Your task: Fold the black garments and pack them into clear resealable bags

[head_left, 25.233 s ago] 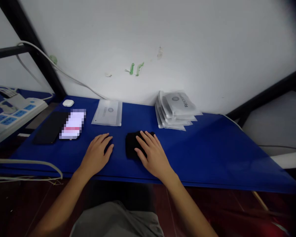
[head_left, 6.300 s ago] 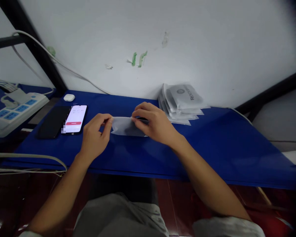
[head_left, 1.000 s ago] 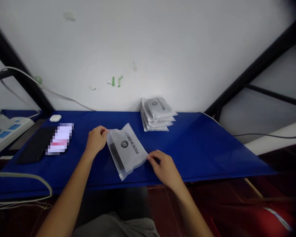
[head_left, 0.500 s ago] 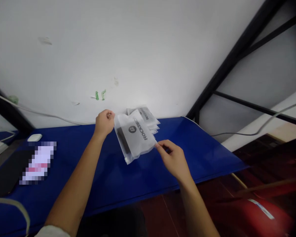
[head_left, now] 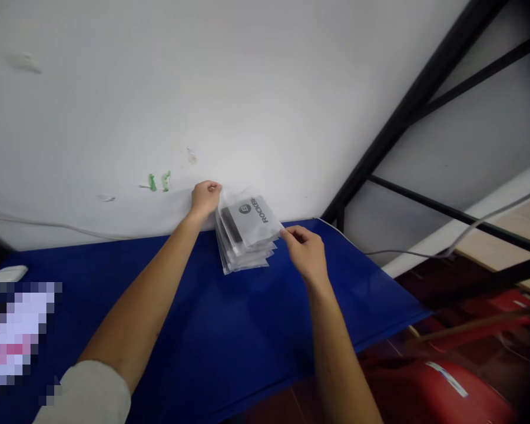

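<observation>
A frosted zip bag (head_left: 254,221) with dark lettering and a round logo is stretched between my two hands. Something dark shows through its left part. My left hand (head_left: 206,198) pinches the far left corner, close to the wall. On the other side, my right hand (head_left: 304,250) pinches the right corner between thumb and fingertips. Directly beneath lies a stack of several similar bags (head_left: 245,260), their edges fanned at the right. Whether the held bag rests on the stack or hovers just over it, I cannot tell.
The blue tabletop (head_left: 229,330) runs along a white wall (head_left: 256,88). A white case (head_left: 9,274) and a pixelated item (head_left: 22,335) lie at the left. Black metal bars (head_left: 393,129) slant at the right, with a cable (head_left: 406,253) across. Red seats (head_left: 441,388) stand below.
Both hands have carried the bag away from me, toward the wall, so that it now lines up over the stack. The view has shifted, with the items at left sliding further left.
</observation>
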The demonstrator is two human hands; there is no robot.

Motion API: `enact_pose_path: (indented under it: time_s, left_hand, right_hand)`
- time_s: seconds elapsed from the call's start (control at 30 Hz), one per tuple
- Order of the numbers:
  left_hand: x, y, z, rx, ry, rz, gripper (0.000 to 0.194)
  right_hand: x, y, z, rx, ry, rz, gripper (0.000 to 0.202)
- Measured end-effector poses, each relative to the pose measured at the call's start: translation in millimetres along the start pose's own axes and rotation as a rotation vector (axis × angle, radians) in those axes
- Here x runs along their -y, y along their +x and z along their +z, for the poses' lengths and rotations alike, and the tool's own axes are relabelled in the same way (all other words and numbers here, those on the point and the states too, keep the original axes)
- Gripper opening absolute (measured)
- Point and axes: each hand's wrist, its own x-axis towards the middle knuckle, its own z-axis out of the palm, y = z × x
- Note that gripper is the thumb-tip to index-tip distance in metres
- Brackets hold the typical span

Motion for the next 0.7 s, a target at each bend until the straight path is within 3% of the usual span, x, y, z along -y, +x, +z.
enact_pose_path:
  time_s: [0.7]
  left_hand:
    - [1,21,27.0,-0.004,0.149,0.045,0.008]
  right_hand:
    - [-23,19,14,-0.067,-0.023,0.053,0.027]
